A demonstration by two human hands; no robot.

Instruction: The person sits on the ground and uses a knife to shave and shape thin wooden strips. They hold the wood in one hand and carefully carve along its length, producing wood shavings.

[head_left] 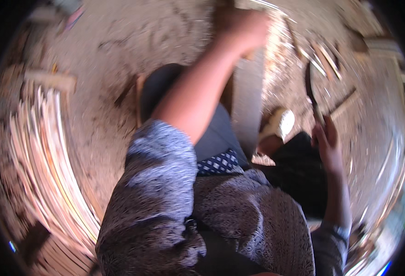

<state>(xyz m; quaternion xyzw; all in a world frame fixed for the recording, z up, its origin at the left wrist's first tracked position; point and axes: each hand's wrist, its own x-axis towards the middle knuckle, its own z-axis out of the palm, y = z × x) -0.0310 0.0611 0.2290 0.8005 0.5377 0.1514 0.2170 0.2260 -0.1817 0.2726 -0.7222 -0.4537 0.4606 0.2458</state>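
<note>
My right hand (327,138) is closed round the handle of a knife with a long, dark, curved blade (309,85), which points away from me. My left arm stretches forward, and my left hand (248,32) is over the far end of a narrow grey wooden board (248,99). Motion smears that hand, so its fingers and anything in them cannot be made out. The board runs from between my legs away from me. A thin pale strip (264,4) shows just beyond the left hand.
Wood shavings (278,55) lie right of the board, near loose sticks (326,60) on the dirt floor. A large bundle of long split strips (50,152) lies at left, by a wooden block (50,81). My shoe (280,122) is right of the board.
</note>
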